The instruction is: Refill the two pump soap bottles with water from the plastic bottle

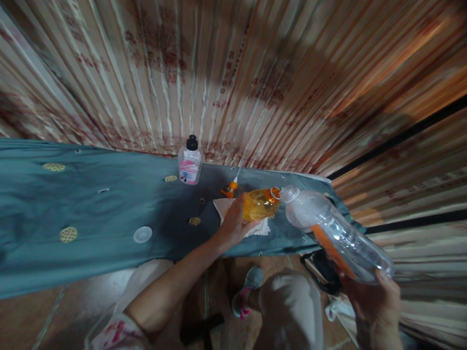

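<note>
over the table's right end (292,233), right grip (375,301) is tilting a clear bottle (335,228) mouth-to-mouth toward the orange bottle (260,204) the left grip (233,221) is clasping.

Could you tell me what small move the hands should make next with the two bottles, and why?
Probably bring the clear bottle in the right hand mouth-to-mouth with the orange bottle held by the left hand: both mouths are open and nearly touching, not yet lined up.

In the left hand (233,221), an orange bottle (260,204) is glowing; the clear bottle (332,233) is showing an orange label; the teal cloth (91,204) is showing yellow medallions.
</note>
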`<state>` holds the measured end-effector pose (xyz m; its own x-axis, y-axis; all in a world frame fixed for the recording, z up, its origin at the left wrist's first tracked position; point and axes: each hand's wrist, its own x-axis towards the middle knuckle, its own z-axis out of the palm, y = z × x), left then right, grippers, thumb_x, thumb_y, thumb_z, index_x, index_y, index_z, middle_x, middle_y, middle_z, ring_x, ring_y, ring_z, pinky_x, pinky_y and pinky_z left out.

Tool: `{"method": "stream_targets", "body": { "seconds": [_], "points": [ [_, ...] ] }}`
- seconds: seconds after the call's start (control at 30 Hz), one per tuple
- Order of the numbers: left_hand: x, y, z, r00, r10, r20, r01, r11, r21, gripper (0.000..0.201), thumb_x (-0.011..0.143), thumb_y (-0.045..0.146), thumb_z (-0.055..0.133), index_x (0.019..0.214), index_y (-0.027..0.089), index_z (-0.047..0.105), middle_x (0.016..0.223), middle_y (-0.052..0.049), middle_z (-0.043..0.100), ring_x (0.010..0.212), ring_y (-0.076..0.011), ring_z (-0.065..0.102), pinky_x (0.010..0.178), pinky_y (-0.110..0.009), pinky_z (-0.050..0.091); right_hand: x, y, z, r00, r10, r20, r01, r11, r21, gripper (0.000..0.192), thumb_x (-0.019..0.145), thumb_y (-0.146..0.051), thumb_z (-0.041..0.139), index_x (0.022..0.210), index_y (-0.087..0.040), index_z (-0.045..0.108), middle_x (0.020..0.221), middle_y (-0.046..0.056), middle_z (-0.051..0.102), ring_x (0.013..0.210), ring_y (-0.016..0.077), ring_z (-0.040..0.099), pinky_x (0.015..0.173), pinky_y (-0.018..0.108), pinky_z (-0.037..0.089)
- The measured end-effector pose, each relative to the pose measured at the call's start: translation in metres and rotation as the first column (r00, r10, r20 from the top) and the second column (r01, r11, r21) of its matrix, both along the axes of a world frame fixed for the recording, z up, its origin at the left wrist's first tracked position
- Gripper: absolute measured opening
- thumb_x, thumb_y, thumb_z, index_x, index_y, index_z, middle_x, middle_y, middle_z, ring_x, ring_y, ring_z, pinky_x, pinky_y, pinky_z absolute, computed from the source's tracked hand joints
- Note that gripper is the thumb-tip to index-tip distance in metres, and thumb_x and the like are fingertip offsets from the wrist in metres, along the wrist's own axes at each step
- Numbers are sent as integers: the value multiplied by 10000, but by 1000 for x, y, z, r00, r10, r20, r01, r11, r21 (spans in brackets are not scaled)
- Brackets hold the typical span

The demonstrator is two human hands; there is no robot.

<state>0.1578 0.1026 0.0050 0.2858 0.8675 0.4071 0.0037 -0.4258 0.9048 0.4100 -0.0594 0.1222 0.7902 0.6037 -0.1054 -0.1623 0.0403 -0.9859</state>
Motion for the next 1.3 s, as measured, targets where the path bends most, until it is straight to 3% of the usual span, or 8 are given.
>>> {"method": "stream_targets", "body": {
  "seconds": [0.4,0.87,1.3],
  "points": [
    [3,-1,-3,1000,8,2,-8,1000,3,811,835,380,751,1493,187,318,1475,-210,504,1385,-392,502,1117,-631,460,9,-2,-12,997,43,60,-43,999,-3,596,632,-537,732,1162,-268,698,1043,56,740,729,205,660,532,305,521],
    [2,0,-6,999,31,-15,-31,998,50,822,842,382,749,1522,226,316,1474,-180,527,1349,-364,547,1101,-584,489,4,3,-2,999,-36,-27,36,999,4,468,490,-438,796,919,-264,727,904,-21,733,675,155,655,475,238,543],
    [2,0,-4,999,-10,41,9,1000,20,797,852,395,743,1508,207,333,1473,-190,516,1380,-381,511,1108,-594,486,-3,6,5,995,-65,-72,64,998,-23,540,401,-426,800,913,-269,733,837,-40,721,661,154,648,456,238,537]
  ]
}}
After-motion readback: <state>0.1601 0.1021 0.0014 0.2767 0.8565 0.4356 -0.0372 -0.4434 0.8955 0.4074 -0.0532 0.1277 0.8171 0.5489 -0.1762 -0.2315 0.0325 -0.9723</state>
